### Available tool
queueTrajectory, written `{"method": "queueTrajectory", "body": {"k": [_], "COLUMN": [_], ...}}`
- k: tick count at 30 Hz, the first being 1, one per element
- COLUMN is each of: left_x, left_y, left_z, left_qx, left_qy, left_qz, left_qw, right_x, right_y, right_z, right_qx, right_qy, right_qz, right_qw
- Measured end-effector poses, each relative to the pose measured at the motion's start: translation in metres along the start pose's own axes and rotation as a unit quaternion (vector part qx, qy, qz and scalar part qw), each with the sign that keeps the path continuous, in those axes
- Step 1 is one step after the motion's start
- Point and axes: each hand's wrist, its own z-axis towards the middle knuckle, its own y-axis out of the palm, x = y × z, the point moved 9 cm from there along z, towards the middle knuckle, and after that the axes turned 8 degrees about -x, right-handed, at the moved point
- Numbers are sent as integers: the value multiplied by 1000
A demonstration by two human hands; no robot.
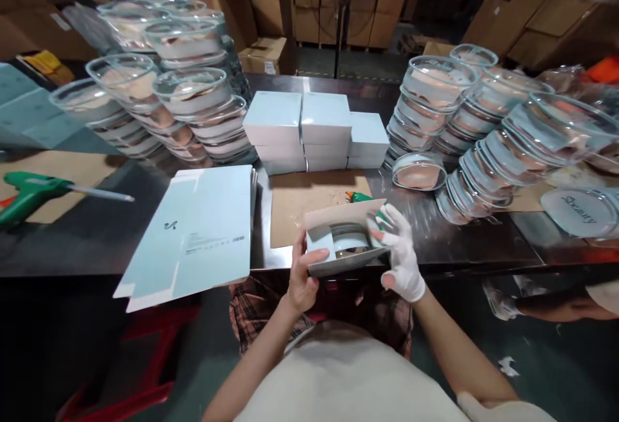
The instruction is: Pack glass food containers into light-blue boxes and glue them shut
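Note:
My left hand point(304, 273) is closed on the left end of a small cardboard box point(345, 266), its thumb over the near edge. The box is tilted and open towards me. Inside it a round, clear-edged container point(349, 239) shows in part. At the box's right end is my right hand point(402, 254), in a white glove with bare fingertips. Its thumb stands apart from the other fingers, which touch the end flap. A green glue gun point(360, 197) lies just behind the box, mostly hidden.
Flat pale-blue box sheets point(207, 228) lie left. Closed boxes point(300, 128) are stacked behind a cardboard mat point(290, 209). Clear round containers stand in piles at left point(193, 93) and right point(435, 86). Another green glue gun point(33, 190) lies far left. Another person's arm point(556, 308) shows right.

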Motion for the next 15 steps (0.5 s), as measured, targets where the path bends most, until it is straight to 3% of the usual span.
{"method": "queueTrajectory", "body": {"k": [2, 6, 9, 11, 13, 15], "left_x": [14, 25, 32, 31, 26, 22], "left_y": [-1, -12, -14, -12, -14, -13], "left_z": [5, 14, 19, 22, 23, 25], "left_qx": [-4, 74, 60, 7, -25, -42], "left_qy": [42, 35, 66, 72, 72, 74], "left_qz": [18, -3, 30, 85, 100, 90], "left_qw": [999, 997, 996, 994, 992, 992], "right_x": [6, 25, 33, 38, 48, 67], "right_y": [19, 26, 20, 4, -19, -36], "right_z": [4, 2, 1, -3, -13, -26], "right_qx": [16, 191, 208, 182, 147, 91], "right_qy": [56, 195, 232, 258, 329, 435], "right_qz": [58, 181, 223, 152, -12, -173], "right_qw": [997, 945, 924, 936, 933, 879]}}
